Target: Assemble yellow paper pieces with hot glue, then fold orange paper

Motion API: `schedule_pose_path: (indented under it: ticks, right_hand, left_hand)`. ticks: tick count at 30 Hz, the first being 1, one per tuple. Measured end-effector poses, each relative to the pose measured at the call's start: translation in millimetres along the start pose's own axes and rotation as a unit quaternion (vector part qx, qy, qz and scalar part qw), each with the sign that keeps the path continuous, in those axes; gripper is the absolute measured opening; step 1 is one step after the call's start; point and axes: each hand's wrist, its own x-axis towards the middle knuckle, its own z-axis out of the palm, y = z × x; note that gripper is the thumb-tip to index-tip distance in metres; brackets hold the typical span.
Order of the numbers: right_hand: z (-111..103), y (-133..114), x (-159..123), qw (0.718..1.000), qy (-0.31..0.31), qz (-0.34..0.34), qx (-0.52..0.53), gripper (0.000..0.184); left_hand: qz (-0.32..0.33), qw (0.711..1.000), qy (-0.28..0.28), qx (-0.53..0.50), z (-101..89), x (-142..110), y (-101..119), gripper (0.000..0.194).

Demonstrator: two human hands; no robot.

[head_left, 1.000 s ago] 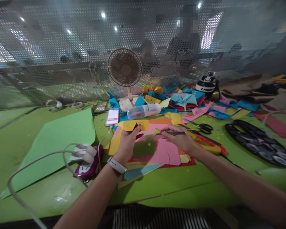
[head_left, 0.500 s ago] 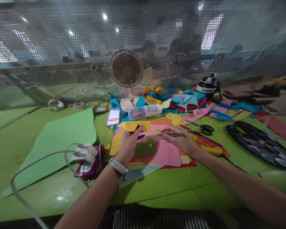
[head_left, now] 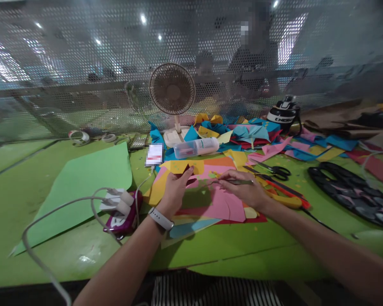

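Pink paper: sheets (head_left: 225, 204) lie in the middle of the green table (head_left: 242, 250), overlapping yellow, orange, red and blue ones; an olive-green piece (head_left: 194, 197) lies over them, between the hands.
Left hand: thumb and fingers (head_left: 175, 191) are close together beside a small dark red piece (head_left: 182, 170), near the yellow paper (head_left: 196, 167); whether they grip it, I cannot tell.
Right hand: the fingers (head_left: 245, 187) pinch a thin tool (head_left: 239, 182), held like a pen, its tip pointing left above the papers.
Cutting tools: open scissors (head_left: 279, 171) lie beyond the right hand, near a yellow-handled cutter (head_left: 284, 201) and an orange one (head_left: 306, 203).
Black palette: it (head_left: 351, 191) lies at the far right.
Scraps: a colourful heap (head_left: 249, 131) runs along the back, behind the clear bottle (head_left: 207, 145) lying on its side.
Fan: it (head_left: 174, 90) stands upright before the perforated screen (head_left: 115, 97); people (head_left: 252, 59) show dimly through it.
Left side: a large green sheet (head_left: 92, 178) lies flat, beside a purple power strip (head_left: 127, 216) with white plugs.
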Motion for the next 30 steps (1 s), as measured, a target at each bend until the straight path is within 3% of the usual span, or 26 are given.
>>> schedule_pose_path:
  ticks: [8, 15, 19, 25, 28, 30]
  right_hand:
    - [0, 4, -1, 1.0, -0.018, -0.012, -0.015, 0.017]
    - [0, -1, -1, 1.0, 0.008, -0.005, 0.015, 0.018]
    - [-4, -5, -2, 0.999, 0.04, -0.007, -0.011, 0.018]
    - [-10, -4, 0, 0.998, 0.04, -0.014, -0.038, 0.017]
    - [-16, -7, 0, 0.996, 0.047, -0.044, -0.055, 0.022]
    - [-23, -11, -1, 0.986, 0.021, -0.101, -0.133, 0.025]
  left_hand:
    - [0.002, 1.0, -0.01, -0.005, 0.5, -2, 0, 0.026]
    - [-0.002, 1.0, -0.002, 0.004, -0.1, -2, 0, 0.027]
    - [-0.008, 1.0, 0.001, 0.004, -1.0, -1, -1, 0.027]
    - [0.002, 1.0, -0.01, 0.01, -0.7, -2, -2, 0.025]
    - [0.004, 1.0, -0.02, 0.003, -1.1, -2, -2, 0.028]
    - [0.002, 1.0, -0.026, -0.002, -1.6, -2, -2, 0.028]
